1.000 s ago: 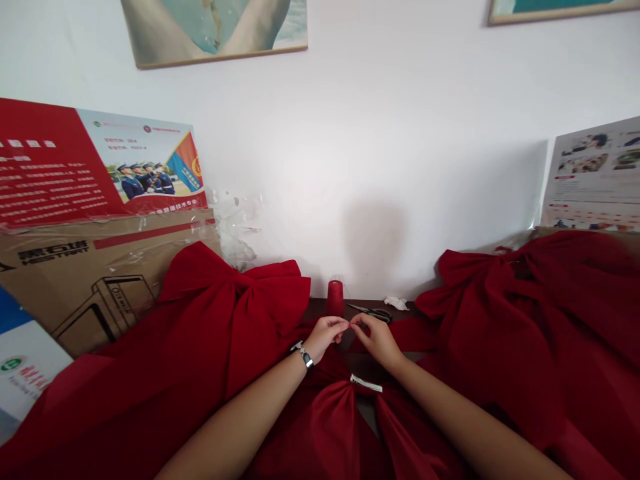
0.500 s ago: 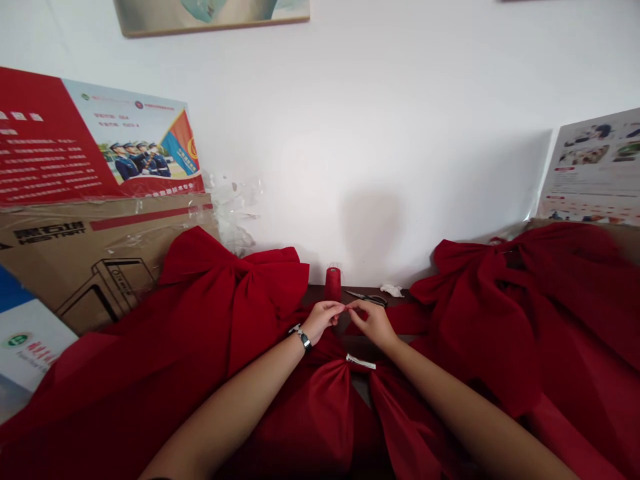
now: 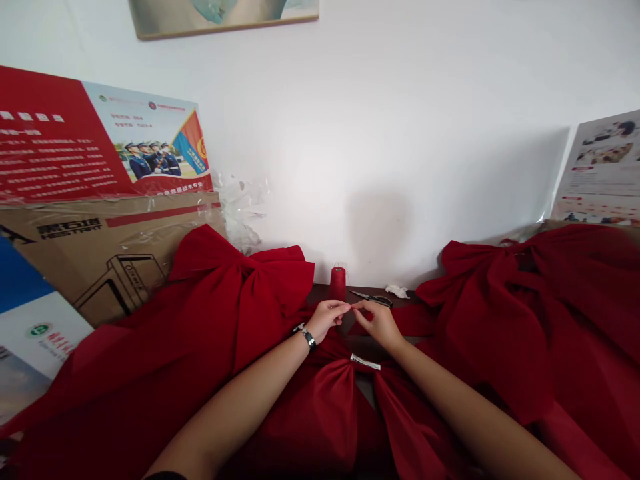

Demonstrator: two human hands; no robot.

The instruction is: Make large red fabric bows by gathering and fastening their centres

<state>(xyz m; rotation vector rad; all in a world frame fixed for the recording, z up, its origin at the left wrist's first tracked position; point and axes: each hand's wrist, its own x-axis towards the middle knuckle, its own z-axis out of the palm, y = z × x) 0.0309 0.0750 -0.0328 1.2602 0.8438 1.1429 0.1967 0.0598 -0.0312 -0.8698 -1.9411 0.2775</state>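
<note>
L. hand (image 3: pixel 327 319) & R. hand (image 3: pixel 380 325): tips meeting or nearly; my fingers pinching, thumb to index, on both; contents too small to tell. Red cloth (image 3: pixel 333 413), gathered: lying below, betw. my forearms; white clip (image 3: pixel 365 362) sitting at gathered top. Red spool (image 3: pixel 338 285): standing upright behind L. hand, nr. wall (image 3: pixel 310 133). Scissors (image 3: pixel 371 297): lying just behind R. hand. White tissue (image 3: pixel 397 291), crumpled: lying beside scissors. Table (image 3: pixel 320 293): showing as narrow dark strip, back edge running along wall. L. bow (image 3: pixel 240 283) & R. bow (image 3: pixel 500 300), red: hemming side room; space opening upward.
</note>
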